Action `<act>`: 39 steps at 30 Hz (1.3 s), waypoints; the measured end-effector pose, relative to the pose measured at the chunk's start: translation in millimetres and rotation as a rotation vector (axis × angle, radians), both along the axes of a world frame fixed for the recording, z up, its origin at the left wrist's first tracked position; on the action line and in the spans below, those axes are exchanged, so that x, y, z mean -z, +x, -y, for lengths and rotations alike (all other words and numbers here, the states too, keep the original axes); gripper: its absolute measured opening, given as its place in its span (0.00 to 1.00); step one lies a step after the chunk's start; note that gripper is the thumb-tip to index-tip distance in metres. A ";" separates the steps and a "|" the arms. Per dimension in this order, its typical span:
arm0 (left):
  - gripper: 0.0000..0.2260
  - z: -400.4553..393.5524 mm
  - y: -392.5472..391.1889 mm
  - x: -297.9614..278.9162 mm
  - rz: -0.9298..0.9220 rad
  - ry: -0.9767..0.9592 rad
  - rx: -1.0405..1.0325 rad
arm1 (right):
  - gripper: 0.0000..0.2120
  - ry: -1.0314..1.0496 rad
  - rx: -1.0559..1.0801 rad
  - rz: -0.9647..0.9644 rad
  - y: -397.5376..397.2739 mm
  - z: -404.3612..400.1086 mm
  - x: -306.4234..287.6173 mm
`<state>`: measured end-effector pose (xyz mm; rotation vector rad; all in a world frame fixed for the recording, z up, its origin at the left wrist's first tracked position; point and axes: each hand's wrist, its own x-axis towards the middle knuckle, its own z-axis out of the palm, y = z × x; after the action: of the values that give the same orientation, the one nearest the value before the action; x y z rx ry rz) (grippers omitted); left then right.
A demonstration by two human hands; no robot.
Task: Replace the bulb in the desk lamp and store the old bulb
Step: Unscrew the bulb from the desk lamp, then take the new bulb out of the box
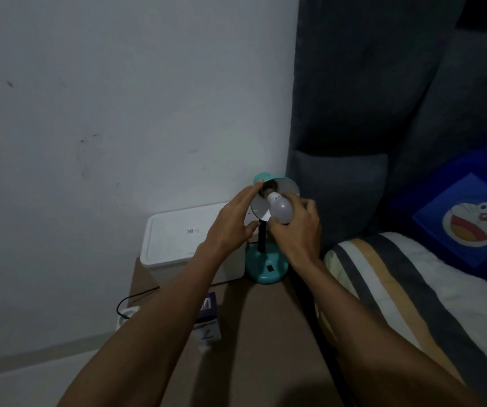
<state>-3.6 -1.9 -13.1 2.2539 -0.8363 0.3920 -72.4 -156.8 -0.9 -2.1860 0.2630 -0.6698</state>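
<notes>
A teal desk lamp stands at the back of a brown table; its round base [266, 267] carries a black stem, and its shade [287, 188] is tilted toward me. A white bulb [281, 208] sticks out of the shade's socket, unlit. My right hand [296, 230] wraps around the bulb's globe from below and the right. My left hand [230, 223] cups the left rim of the shade, fingers spread along it. A small purple and white bulb box [208, 321] stands on the table under my left forearm.
A white lidded box [177, 239] sits left of the lamp against the white wall. A white plug with a black cord [125, 314] lies off the table's left edge. A striped pillow [398, 289] and blue cartoon cushion [468, 221] lie right, below a dark curtain.
</notes>
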 end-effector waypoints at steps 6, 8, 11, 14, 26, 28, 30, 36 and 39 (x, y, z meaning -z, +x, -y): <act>0.39 -32.2 -43.1 -1.8 0.019 0.066 -0.123 | 0.27 -0.073 -0.003 -0.048 -29.2 -6.0 6.1; 0.37 -48.7 -62.5 1.6 0.014 0.059 -0.176 | 0.27 -0.092 -0.019 -0.080 -40.7 -14.5 11.1; 0.35 -74.7 -90.2 15.8 -0.009 0.030 -0.237 | 0.24 -0.146 -0.025 -0.140 -58.0 -31.6 23.3; 0.35 -97.0 -118.5 36.7 -0.077 -0.020 -0.288 | 0.23 -0.195 -0.045 -0.212 -72.0 -46.5 44.3; 0.46 -117.8 -187.8 130.4 -0.611 -0.391 -0.376 | 0.22 -0.090 -0.064 -0.425 -101.9 -73.4 128.7; 0.46 -116.9 -185.1 134.2 -0.635 -0.431 -0.356 | 0.19 -0.110 -0.061 -0.445 -97.3 -73.6 133.6; 0.45 -116.1 -181.0 136.8 -0.659 -0.451 -0.343 | 0.15 -0.136 -0.064 -0.479 -93.4 -73.8 136.2; 0.38 -110.3 -174.3 142.4 -0.679 -0.498 -0.363 | 0.19 -0.186 -0.105 -0.531 -86.9 -71.5 142.5; 0.38 -111.0 -172.3 144.5 -0.690 -0.495 -0.368 | 0.24 -0.185 -0.118 -0.558 -87.5 -70.5 142.7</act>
<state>-175.9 109.1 -157.6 1.8612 0.0398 -0.0360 -159.9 -86.3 -143.6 -2.5110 0.3647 -0.0031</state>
